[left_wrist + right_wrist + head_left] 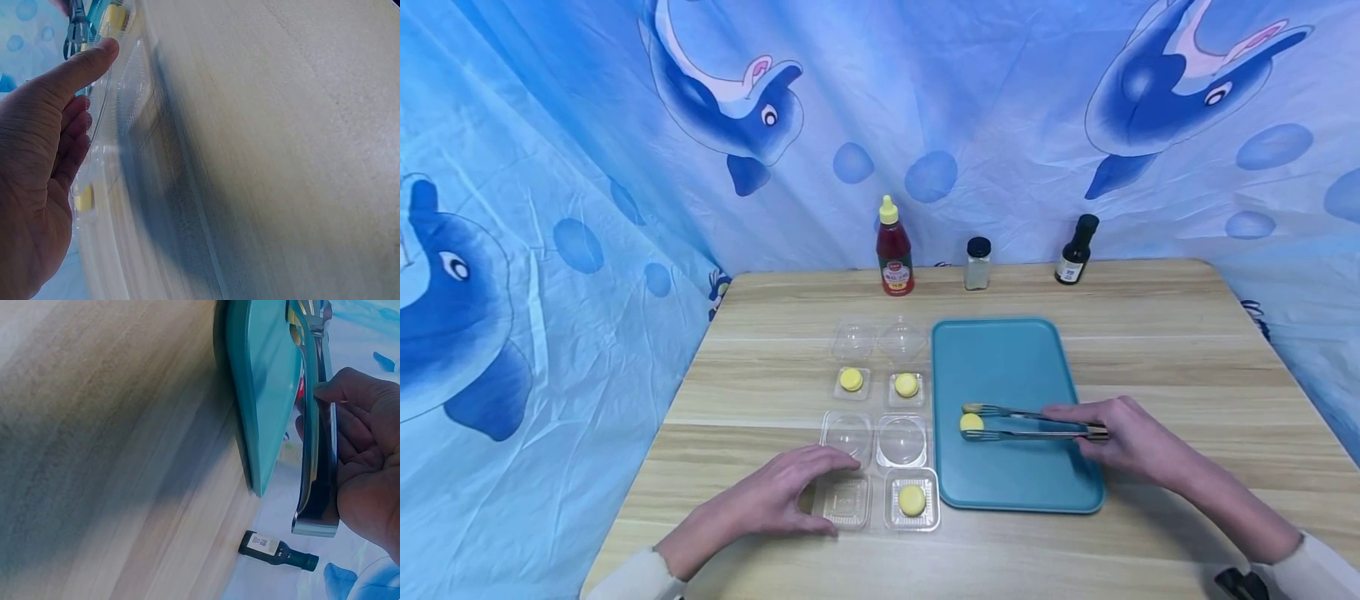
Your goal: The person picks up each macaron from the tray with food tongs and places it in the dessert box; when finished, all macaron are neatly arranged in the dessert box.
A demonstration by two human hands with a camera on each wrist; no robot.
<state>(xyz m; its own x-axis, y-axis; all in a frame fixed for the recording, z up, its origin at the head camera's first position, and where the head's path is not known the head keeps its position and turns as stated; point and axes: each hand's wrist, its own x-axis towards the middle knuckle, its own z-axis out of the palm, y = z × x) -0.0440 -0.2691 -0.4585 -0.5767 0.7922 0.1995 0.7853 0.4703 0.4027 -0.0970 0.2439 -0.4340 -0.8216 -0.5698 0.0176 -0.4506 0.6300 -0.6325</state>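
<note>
My right hand grips metal tongs, thumb on one arm in the right wrist view. The tongs' ends lie either side of a yellow macaron on the teal tray; whether they pinch it, I cannot tell. My left hand rests beside a clear plastic box with its lid raised, thumb and fingers spread about the box's left part. Nothing shows inside that box. A yellow macaron sits in the box to its right. Behind stand boxes with another macaron and a macaron.
Along the table's back edge stand a red sauce bottle, a small jar with a black lid and a dark bottle. A blue dolphin-print curtain hangs behind and at the sides. Clear lids stand open behind their boxes.
</note>
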